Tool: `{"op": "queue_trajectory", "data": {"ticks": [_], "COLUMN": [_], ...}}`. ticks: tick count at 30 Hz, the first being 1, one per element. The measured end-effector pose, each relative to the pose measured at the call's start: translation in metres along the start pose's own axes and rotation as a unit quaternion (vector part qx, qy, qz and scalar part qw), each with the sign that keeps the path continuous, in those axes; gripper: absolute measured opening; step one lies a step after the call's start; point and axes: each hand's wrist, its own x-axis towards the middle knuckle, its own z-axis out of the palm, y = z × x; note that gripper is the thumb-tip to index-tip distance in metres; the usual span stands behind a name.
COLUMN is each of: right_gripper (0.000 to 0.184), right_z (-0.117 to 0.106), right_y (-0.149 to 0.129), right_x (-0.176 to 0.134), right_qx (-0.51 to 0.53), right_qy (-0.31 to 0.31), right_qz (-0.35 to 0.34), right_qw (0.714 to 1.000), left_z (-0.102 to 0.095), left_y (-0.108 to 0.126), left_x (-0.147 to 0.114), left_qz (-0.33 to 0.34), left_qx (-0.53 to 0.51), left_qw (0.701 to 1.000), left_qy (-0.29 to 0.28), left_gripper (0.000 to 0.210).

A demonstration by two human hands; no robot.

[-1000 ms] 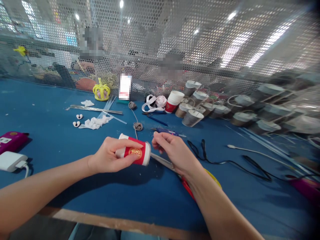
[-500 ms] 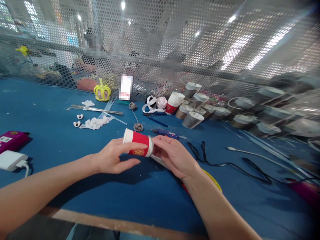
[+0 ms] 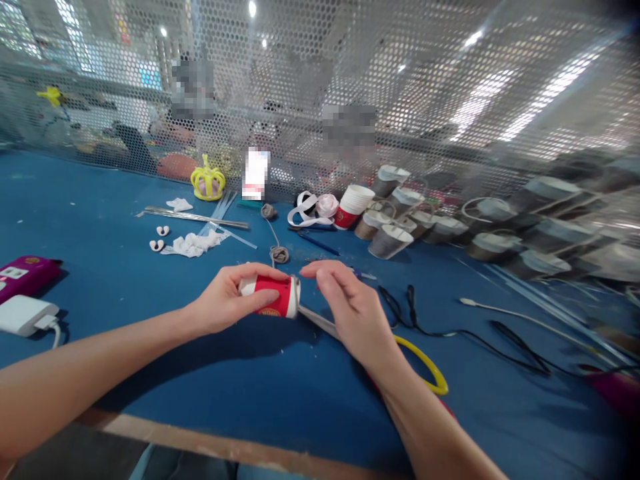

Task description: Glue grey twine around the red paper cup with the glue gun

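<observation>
My left hand [image 3: 227, 293] is wrapped round a red and white paper cup [image 3: 273, 296] lying on its side in the air, base toward the right. Grey yarn [image 3: 295, 283] shows along the cup's base end. A strand runs from behind the cup to a small grey yarn ball [image 3: 279, 255] on the table. My right hand [image 3: 353, 310] hovers just right of the cup's base, fingers stretched toward it, with no object visible in them. Beneath my right wrist lie scissors [image 3: 434, 373] with a yellow and red handle, blades pointing at the cup.
The blue table [image 3: 225, 393] ends at a perforated metal screen [image 3: 300, 80]. Stacked paper cups [image 3: 354, 203] and several yarn-wrapped cups [image 3: 390, 241] stand back right. A black cable [image 3: 450, 328] crosses the right side. A yellow crown-shaped piece [image 3: 208, 181], thin rods [image 3: 195, 219] and crumpled tissue [image 3: 195, 244] sit left.
My left thumb has moved up onto the cup's side, and the cup has turned. My right hand has drawn off the cup's base, its fingers now stretched out.
</observation>
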Motion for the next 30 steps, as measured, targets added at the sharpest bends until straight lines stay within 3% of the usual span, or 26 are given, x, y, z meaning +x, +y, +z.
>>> {"op": "queue_trajectory", "data": {"ticks": [4, 11, 16, 20, 23, 27, 29, 30], "right_gripper": [0.033, 0.042, 0.041, 0.039, 0.037, 0.032, 0.025, 0.021], "right_z": [0.002, 0.006, 0.007, -0.003, -0.021, -0.05, -0.061, -0.065], "right_y": [-0.001, 0.005, 0.013, 0.01, 0.009, 0.02, 0.031, 0.038], "right_x": [-0.004, -0.004, -0.001, 0.005, 0.014, 0.031, 0.038, 0.041], "right_qx": [0.016, 0.18, 0.214, 0.188, 0.121, -0.074, -0.225, -0.296], "right_qy": [-0.062, -0.147, -0.118, -0.047, 0.013, 0.075, 0.053, 0.004], "right_qz": [-0.041, 0.05, 0.071, 0.093, 0.101, 0.084, 0.134, 0.165], "right_qw": [0.997, 0.971, 0.967, 0.977, 0.987, 0.991, 0.964, 0.941], "left_z": [0.0, 0.0, 0.0, -0.001, -0.003, -0.004, -0.004, -0.004], "left_y": [-0.002, -0.002, -0.002, -0.004, -0.004, -0.001, 0.001, 0.002], "left_x": [-0.001, -0.001, 0.0, 0.003, 0.004, 0.005, 0.006, 0.006], "left_qz": [0.01, 0.033, 0.001, -0.036, -0.049, -0.064, -0.071, -0.071], "left_qx": [-0.009, 0.036, 0.044, 0.01, -0.027, -0.084, -0.096, -0.099], "left_qw": [1.0, 0.999, 0.999, 0.999, 0.998, 0.993, 0.991, 0.99], "left_qy": [-0.008, 0.006, 0.019, 0.026, 0.036, 0.051, 0.063, 0.068], "left_gripper": [0.026, 0.024, 0.02, 0.02, 0.021, 0.019, 0.018, 0.018]}}
